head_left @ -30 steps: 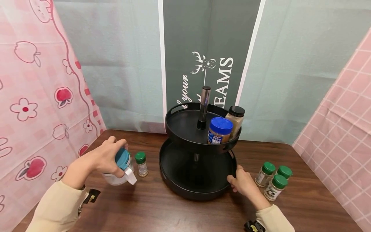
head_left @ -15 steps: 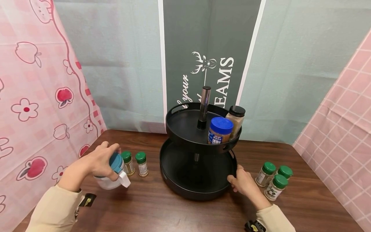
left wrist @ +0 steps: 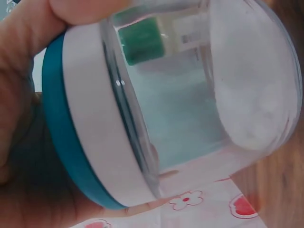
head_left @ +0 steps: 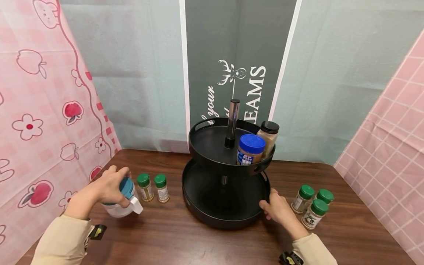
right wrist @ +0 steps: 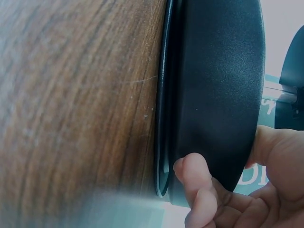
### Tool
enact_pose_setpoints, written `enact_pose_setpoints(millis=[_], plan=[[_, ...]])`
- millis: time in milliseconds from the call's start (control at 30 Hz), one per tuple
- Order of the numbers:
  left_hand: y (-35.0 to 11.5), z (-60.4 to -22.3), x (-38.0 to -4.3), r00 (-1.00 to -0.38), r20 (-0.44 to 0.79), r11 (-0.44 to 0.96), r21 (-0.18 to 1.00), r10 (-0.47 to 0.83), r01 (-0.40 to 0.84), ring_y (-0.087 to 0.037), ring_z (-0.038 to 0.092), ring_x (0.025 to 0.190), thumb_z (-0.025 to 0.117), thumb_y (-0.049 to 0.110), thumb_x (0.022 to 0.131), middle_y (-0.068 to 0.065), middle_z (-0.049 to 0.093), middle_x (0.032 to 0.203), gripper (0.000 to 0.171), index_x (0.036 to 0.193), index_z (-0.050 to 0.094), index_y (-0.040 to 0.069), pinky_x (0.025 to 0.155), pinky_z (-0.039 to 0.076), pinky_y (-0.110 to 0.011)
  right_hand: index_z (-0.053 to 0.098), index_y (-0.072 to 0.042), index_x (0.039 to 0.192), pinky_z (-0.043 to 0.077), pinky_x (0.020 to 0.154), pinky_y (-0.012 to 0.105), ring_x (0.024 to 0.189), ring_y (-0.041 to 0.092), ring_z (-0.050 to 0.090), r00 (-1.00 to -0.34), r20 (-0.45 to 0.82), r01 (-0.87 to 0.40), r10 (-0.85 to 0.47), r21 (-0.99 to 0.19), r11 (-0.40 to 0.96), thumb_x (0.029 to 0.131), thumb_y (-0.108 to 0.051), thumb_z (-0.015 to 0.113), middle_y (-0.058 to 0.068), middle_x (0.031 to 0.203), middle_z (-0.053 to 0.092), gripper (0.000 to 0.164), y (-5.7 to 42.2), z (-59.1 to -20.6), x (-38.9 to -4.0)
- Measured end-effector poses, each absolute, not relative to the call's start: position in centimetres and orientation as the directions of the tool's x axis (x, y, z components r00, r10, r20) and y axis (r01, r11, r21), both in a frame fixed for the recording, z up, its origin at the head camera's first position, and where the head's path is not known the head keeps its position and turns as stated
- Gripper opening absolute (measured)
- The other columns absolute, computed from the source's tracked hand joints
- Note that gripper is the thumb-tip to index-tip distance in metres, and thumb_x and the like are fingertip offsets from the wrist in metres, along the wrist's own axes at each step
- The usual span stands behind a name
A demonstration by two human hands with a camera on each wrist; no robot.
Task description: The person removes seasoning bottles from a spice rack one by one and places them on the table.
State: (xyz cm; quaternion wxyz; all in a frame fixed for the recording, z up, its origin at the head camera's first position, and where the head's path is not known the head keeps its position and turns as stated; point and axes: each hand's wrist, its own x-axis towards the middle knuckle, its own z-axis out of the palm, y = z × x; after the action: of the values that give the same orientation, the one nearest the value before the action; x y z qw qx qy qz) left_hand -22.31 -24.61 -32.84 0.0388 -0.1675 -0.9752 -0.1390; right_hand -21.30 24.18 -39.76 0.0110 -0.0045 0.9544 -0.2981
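Note:
My left hand (head_left: 110, 187) grips a clear jar (left wrist: 175, 95) from above, round its teal and white lid (left wrist: 80, 114). White grains fill the jar's lower part, and a white handle (head_left: 136, 204) sticks out toward the right. At the right side of a black two-tier turntable (head_left: 225, 222), my right hand (head_left: 278, 208) holds the wall of the lower tray. In the right wrist view, the thumb lies over the rim and the fingertips (right wrist: 197, 168) bend against the outside of the wall (right wrist: 218, 85).
On the upper tier stand a blue-lidded jar (head_left: 250, 149) and a black-lidded jar (head_left: 269, 134). Two green-capped spice bottles (head_left: 145, 187) are just right of my left hand. Several more green-capped bottles (head_left: 313, 215) stand right of my right hand. Curtains border the wooden table (head_left: 205, 246).
My left hand has carried the jar left and slightly toward me, uncovering a green-capped spice bottle behind it. My right hand stays on the lower tray.

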Motion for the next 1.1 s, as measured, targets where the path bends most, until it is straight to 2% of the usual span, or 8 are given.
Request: enact_pose_setpoints(millis=[233,467,667,1100], plan=[[-25.4,-33.8,-22.5,-0.950,0.110,0.912,0.264,0.294,0.313,-0.033,0.043,0.074,0.080,0.033,0.037,-0.017,0.041,0.085,0.072,0.098,0.049,0.008,0.054,0.043,-0.041,0.031,0.016,0.120,0.045,0.049,0.033,0.046,0.016,0.054,-1.000,-0.025,0.003,-0.014,-0.569,0.823,0.080,-0.013,0.052,0.004,0.054,0.057,0.053,24.3,-39.7,-21.2],[-26.0,-34.4,-22.7,-0.960,0.073,0.919,0.278,0.270,0.280,-0.037,0.042,0.077,0.081,0.032,0.040,-0.020,0.041,0.088,0.074,0.101,0.049,0.006,0.055,0.044,-0.045,0.028,0.017,0.123,0.045,0.050,0.034,0.046,0.016,0.054,-0.999,-0.028,0.000,-0.019,-0.564,0.826,0.080,-0.013,0.052,0.003,0.053,0.057,0.058,24.3,-39.8,-21.3],[-26.1,-35.2,-23.0,-0.959,0.100,0.914,0.288,0.266,0.284,-0.036,0.042,0.077,0.081,0.032,0.038,-0.020,0.041,0.088,0.072,0.098,0.049,0.007,0.055,0.044,-0.043,0.026,0.018,0.125,0.046,0.051,0.034,0.046,0.016,0.054,-0.999,-0.031,0.005,-0.015,-0.569,0.823,0.080,-0.013,0.052,0.003,0.053,0.057,0.060,24.3,-39.8,-21.3],[-26.6,-36.3,-23.4,-0.962,0.079,0.913,0.304,0.260,0.271,-0.039,0.041,0.078,0.080,0.030,0.039,-0.024,0.041,0.089,0.070,0.098,0.050,0.008,0.055,0.043,-0.045,0.027,0.017,0.123,0.047,0.053,0.035,0.046,0.016,0.054,-0.999,-0.032,0.010,-0.009,-0.562,0.827,0.080,-0.013,0.052,0.003,0.053,0.057,0.059,24.2,-39.8,-21.4]])
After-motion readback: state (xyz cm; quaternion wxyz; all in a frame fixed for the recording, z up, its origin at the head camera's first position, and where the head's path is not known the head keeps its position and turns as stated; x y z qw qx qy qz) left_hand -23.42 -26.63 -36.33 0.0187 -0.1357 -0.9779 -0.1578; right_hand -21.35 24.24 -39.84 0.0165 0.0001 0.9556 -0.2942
